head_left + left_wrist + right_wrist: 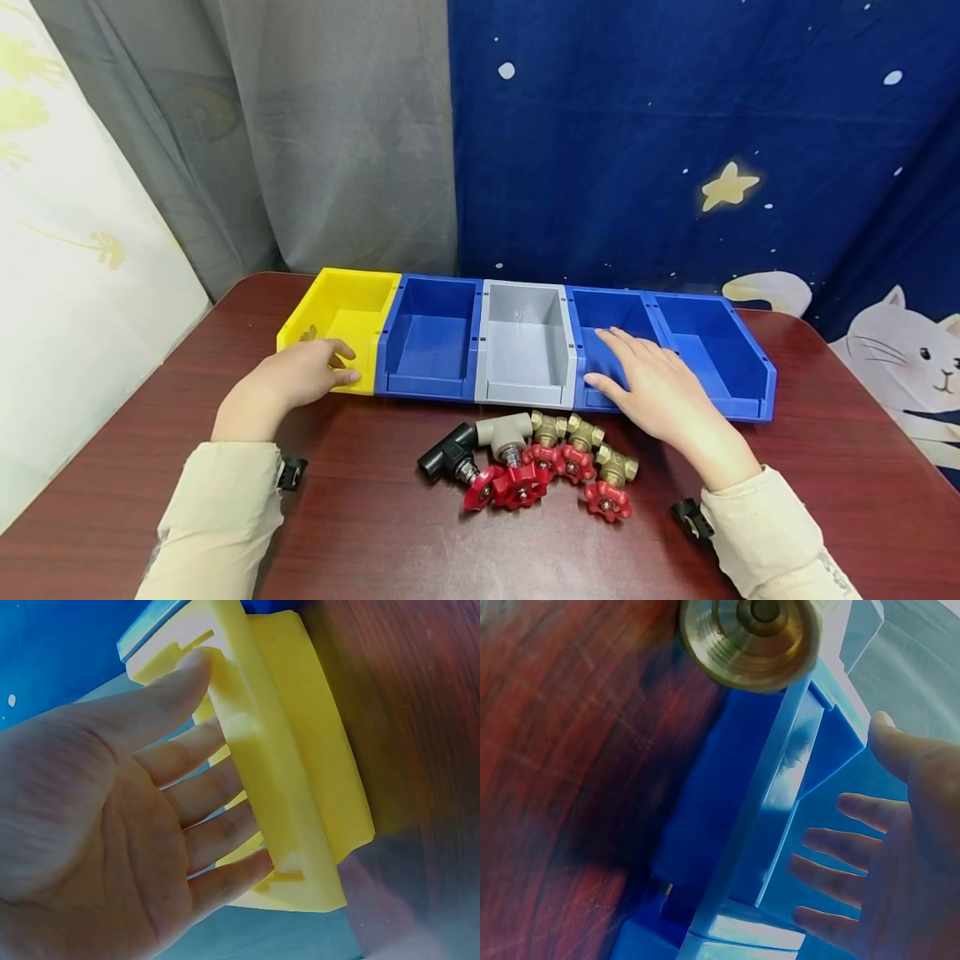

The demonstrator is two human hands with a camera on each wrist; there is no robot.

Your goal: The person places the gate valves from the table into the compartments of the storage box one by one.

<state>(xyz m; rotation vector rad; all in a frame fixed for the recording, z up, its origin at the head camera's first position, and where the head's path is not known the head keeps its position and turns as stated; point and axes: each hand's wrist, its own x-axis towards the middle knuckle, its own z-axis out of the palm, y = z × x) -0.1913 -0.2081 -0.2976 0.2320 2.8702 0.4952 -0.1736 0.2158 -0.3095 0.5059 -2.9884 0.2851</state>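
My left hand [303, 375] hovers at the front of the yellow bin [330, 287], with loosely bent fingers. In the left wrist view, its fingers [214, 787] reach over the front lip and their tips are partly hidden; the thumb lies near a corner. Whether they touch the bin cannot be told. Spread and holding nothing, my right hand [660, 387] is over the blue bin [611, 304] right of the grey one. On the table in front lie brass valves [615, 467] with red handwheels, a black tee valve [450, 452] and a beige tee valve [504, 433].
Between these bins stand another blue bin [435, 333] and the grey bin [525, 342]. A further blue bin [761, 379] ends the row at the right. The bins stand side by side on the reddish-brown table [420, 550]. Curtains [360, 150] hang behind it.
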